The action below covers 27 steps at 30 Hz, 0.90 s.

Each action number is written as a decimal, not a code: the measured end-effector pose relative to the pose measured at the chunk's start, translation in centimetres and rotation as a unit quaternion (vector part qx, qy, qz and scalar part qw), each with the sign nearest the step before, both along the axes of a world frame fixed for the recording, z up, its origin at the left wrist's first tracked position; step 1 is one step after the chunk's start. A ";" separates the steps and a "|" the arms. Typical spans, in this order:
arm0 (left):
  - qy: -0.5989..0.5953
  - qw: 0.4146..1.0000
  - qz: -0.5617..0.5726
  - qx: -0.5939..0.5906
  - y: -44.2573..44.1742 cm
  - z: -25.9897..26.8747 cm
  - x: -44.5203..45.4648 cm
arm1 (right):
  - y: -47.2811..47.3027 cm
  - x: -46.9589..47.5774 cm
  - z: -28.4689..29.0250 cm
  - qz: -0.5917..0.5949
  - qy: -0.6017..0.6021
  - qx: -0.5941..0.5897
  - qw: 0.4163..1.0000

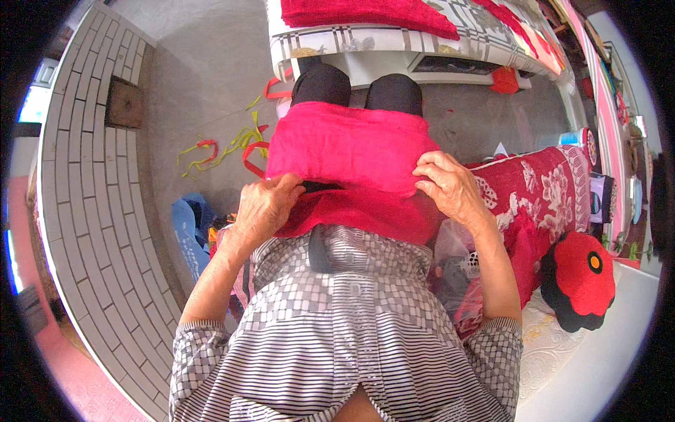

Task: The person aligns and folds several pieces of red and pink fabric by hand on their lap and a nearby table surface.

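A bright pinkish-red cloth (pixel 353 147) lies across my lap, its far edge reaching towards my black-clad knees. My left hand (pixel 270 204) pinches the cloth's near left corner between thumb and fingers. On the other side, my right hand (pixel 452 184) has its fingertips on the near right corner, gripping it. A darker red piece of fabric (pixel 364 212) lies between this edge and my patterned shirt. Black shows through a gap beside my left fingertips. Whether the two red layers are one piece, I cannot tell.
Ahead stands a table with a patterned cover (pixel 364 45), bearing folded red cloth (pixel 364 11). Yellow-green and red fabric strips (pixel 240 142) litter the floor. A blue bag (pixel 191 237) sits at left. To the right are a red floral cloth (pixel 543 184) and a flower-shaped cushion (pixel 585 279).
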<state>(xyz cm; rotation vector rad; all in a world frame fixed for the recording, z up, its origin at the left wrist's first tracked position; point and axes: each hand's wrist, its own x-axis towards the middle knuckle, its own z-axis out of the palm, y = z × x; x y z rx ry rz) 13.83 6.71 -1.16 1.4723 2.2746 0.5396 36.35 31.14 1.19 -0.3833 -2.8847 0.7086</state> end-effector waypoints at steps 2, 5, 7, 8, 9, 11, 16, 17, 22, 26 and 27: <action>0.070 0.994 -0.029 0.080 0.8 -0.2 -0.5 | -0.3 -0.2 0.2 0.008 -0.003 0.038 0.999; 0.094 0.980 -0.072 0.161 1.8 -0.5 -1.1 | -0.9 -0.4 0.2 0.037 0.001 0.123 0.992; 0.079 0.980 -0.078 0.164 2.0 -1.2 -1.2 | -0.8 -0.4 -0.6 0.038 0.039 0.136 0.989; 0.072 0.982 -0.077 0.159 2.0 -1.3 -1.2 | -0.8 -0.4 -0.8 0.033 0.043 0.121 0.991; 0.066 0.983 -0.077 0.153 2.1 -1.4 -1.3 | -0.6 -0.3 -1.0 0.028 0.047 0.106 0.993; 0.063 0.984 -0.077 0.148 2.1 -1.5 -1.2 | -0.2 -0.1 -1.4 0.021 0.049 0.076 0.996; 0.093 0.979 -0.070 0.165 2.1 -1.7 -0.7 | -1.3 -0.7 0.1 0.046 0.037 0.102 0.993; 0.100 0.977 -0.076 0.172 2.2 -1.8 -1.0 | -1.0 -0.7 0.0 0.050 0.039 0.110 0.992; 0.111 0.975 -0.068 0.179 2.4 -1.8 -1.3 | -0.3 -0.7 -1.3 0.002 0.046 0.041 0.998; 0.072 0.985 -0.064 0.144 2.8 -0.6 -2.5 | -1.0 -1.1 -0.5 -0.002 0.052 0.010 0.999; 0.043 0.987 -0.066 0.141 3.0 -0.6 -2.7 | -1.1 -1.1 -0.2 0.008 0.056 0.014 0.998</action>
